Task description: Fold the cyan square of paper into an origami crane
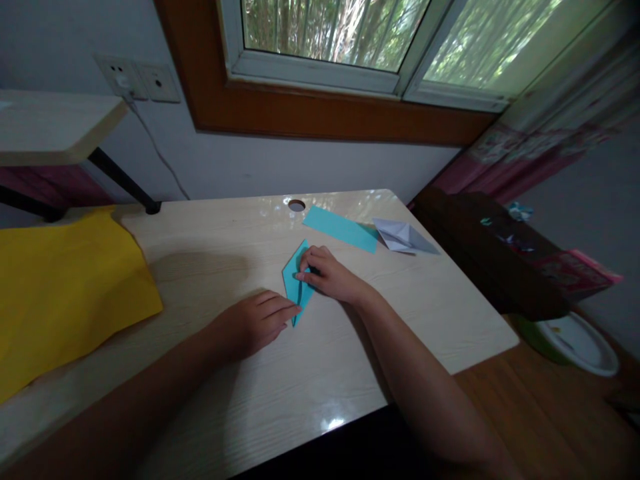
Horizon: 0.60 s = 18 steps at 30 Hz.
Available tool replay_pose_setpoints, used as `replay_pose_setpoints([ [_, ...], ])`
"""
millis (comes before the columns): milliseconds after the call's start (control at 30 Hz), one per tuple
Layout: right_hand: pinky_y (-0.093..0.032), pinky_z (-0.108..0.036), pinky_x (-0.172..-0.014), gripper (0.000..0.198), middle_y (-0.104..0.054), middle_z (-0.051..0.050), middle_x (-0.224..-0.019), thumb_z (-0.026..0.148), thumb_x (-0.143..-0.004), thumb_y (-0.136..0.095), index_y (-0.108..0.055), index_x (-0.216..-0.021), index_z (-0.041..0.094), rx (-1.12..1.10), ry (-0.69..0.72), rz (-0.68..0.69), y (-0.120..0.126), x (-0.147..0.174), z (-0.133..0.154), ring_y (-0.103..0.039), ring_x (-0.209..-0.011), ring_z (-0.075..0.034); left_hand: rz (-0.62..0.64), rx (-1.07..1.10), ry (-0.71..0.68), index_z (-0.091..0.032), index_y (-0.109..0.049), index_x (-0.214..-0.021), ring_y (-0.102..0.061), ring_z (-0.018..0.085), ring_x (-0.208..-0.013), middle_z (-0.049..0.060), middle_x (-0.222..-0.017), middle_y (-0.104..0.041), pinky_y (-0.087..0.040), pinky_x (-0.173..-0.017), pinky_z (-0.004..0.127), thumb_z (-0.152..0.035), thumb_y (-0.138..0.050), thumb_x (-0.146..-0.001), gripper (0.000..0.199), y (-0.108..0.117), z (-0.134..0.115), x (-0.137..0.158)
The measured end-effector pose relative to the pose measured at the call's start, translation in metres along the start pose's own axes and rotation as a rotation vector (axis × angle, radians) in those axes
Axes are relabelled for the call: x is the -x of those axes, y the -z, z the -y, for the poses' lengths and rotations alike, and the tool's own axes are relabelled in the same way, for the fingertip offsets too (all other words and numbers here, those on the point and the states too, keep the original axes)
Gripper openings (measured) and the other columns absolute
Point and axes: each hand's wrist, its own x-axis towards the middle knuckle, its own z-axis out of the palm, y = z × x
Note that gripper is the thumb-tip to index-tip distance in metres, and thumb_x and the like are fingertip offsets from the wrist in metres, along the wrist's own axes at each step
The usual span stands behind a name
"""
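So the right hand [327, 273] had its thumb and fingertips pinched together on the folded turquoise kite-shaped piece of paper [291, 275], around the middle. The left hand [263, 320] had its fingertips on the same piece near its lower point; couldn't tell if the thumb was clamped underneath or the fingers were just pressing down. The turquoise piece itself lay right between the hands on the pale wood-grain desk [425, 313].

Progress-wise, I'd call it partway: the outline was folded to points and a lengthwise seam showed, but it didn't look fully flattened along there. Can't say how many folds were left, since fingers hid a chunk of it.

Just beyond the turquoise piece and a bit right was a flat turquoise rectangular paper strip [340, 228], no folds that I could see. Farther right of it sat a pale grey folded paper shape with pointed ends [400, 233], and well to its left was a big yellow sheet [75, 293].

Only obvious container: a round green tub with a white top [583, 343], far right of the turquoise piece and below desk level. Something small and yellowish was on it, too tiny to identify.
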Motion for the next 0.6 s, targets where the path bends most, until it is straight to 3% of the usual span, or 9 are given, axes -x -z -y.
replay_pose_setpoints([
  [600, -0.039, -0.04, -0.094, 0.022, -0.062, -0.006, -0.098, 0.041, -0.099, -0.062, -0.063, -0.09, 0.022, 0.004, -0.005, 0.032, 0.001, 0.0009, 0.0006, -0.053, -0.097, -0.023, 0.023, -0.13, -0.048, -0.016, -0.064, -0.13, -0.063, 0.025, -0.111, 0.006, -0.123, -0.074, -0.056, -0.094, 0.042, -0.015, -0.056, -0.102, 0.03, -0.0073, -0.0052, 0.0024],
])
